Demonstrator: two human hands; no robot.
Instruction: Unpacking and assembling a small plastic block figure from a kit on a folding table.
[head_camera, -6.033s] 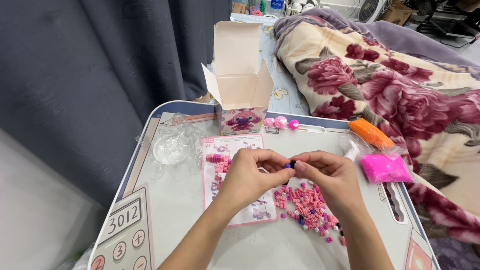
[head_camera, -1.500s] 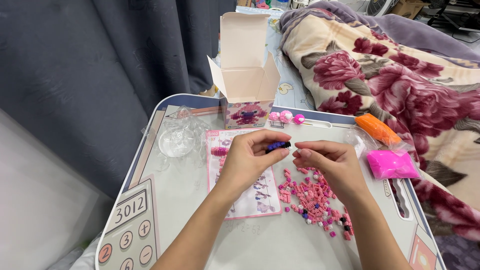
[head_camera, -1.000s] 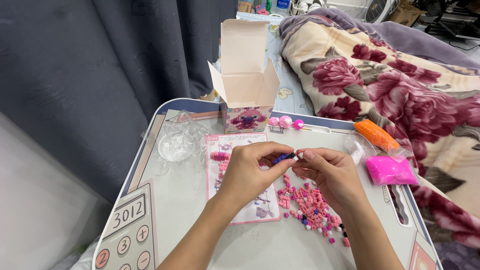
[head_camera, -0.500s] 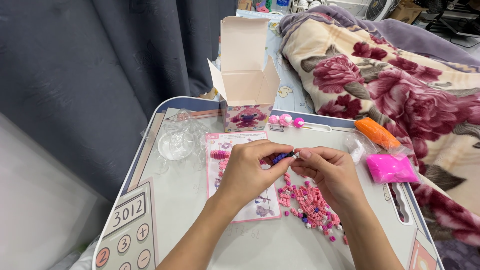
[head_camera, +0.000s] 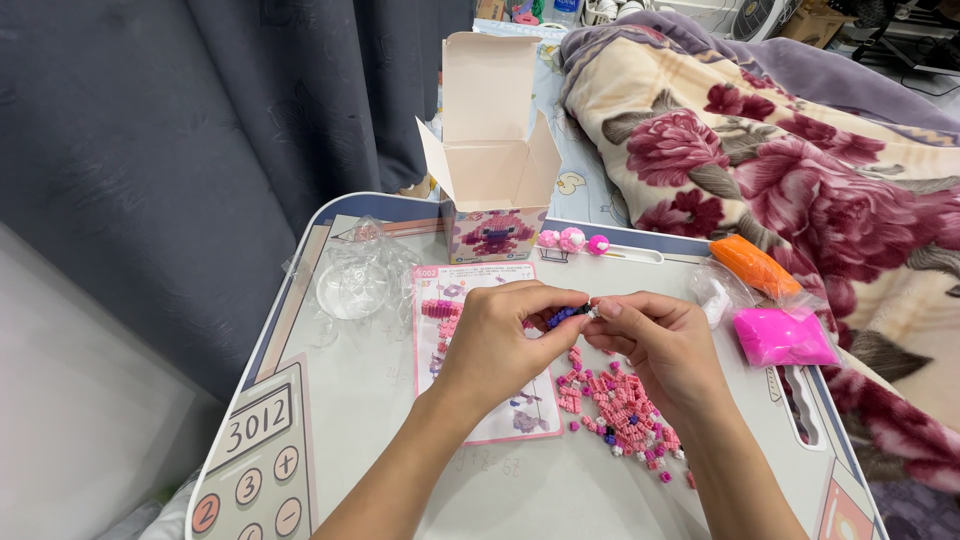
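My left hand (head_camera: 505, 340) pinches a small purple and dark block piece (head_camera: 562, 316) between thumb and fingers. My right hand (head_camera: 660, 342) meets it fingertip to fingertip and presses on the same piece from the right. Both hands hover over a pink instruction sheet (head_camera: 470, 300) on a small folding table (head_camera: 360, 430). A loose pile of tiny pink building blocks (head_camera: 620, 405) lies just below my right hand.
An open cardboard box (head_camera: 492, 170) stands at the table's far edge, with three small pink balls (head_camera: 572, 240) beside it. Crumpled clear plastic (head_camera: 355, 285) lies left. An orange bag (head_camera: 752, 265) and a bright pink bag (head_camera: 782, 337) lie right. A floral blanket (head_camera: 800, 170) covers the bed beyond.
My hands have stayed together over the sheet, working the small purple piece. The fingers shifted slightly; the view has moved a little.
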